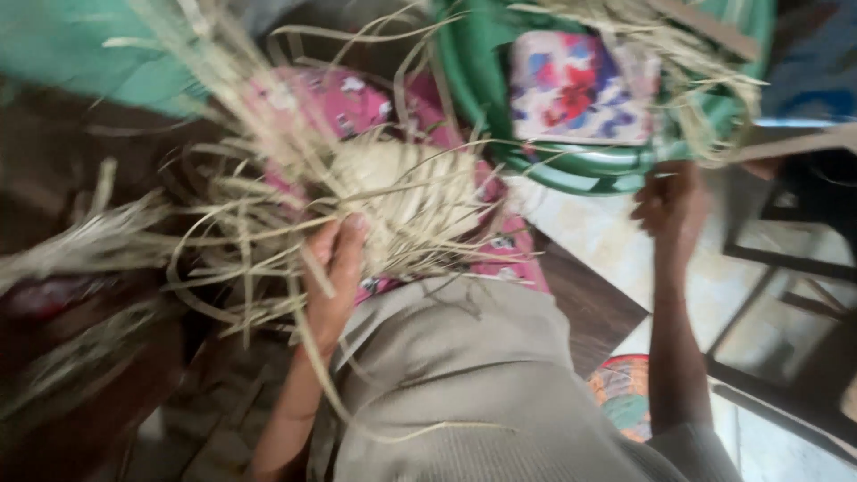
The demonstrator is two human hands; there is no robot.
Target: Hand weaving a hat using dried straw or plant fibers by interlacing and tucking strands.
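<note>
My left hand (335, 268) grips a partly woven piece of pale straw (402, 192) over my lap, and loose strips (232, 223) spray out from it to the left. My right hand (671, 203) is stretched out to the rim of a green plastic tub (580, 165), next to dry straw strips (705, 107) that hang over the tub's edge. The view is blurred, so I cannot make out whether its fingers hold a strip. Pink patterned cloth (357, 103) lies under the woven piece.
A flowered cloth or cushion (571, 85) lies in the tub. More straw bundles (80, 241) are heaped at the left. A dark metal frame (786, 259) stands on the pale tiled floor (607, 236) at the right. A round, colourful object (625, 393) sits by my right elbow.
</note>
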